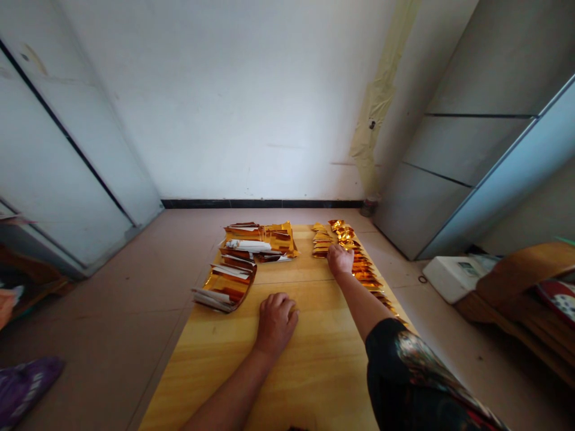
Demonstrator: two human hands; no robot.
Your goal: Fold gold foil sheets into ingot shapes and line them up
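Observation:
My right hand (340, 261) reaches to the far right of the wooden table, its fingers closed and pointing down. What they hold, if anything, is hidden. Just beyond and left of it lies a short row of folded gold foil pieces (320, 241), overlapping one another. A longer row of shiny gold foil pieces (366, 275) runs along the right edge, partly covered by my right hand and forearm. My left hand (277, 323) rests on the tabletop near the middle, fingers curled in, with nothing seen in it.
On the wooden table (251, 371), stacks of gold foil sheets with white edges (231, 278) stand at the left, and more foil bundles (276, 239) lie behind. A white box (451, 278) sits right of the table, beside a grey cabinet (431, 173). A purple item (29, 389) lies at lower left.

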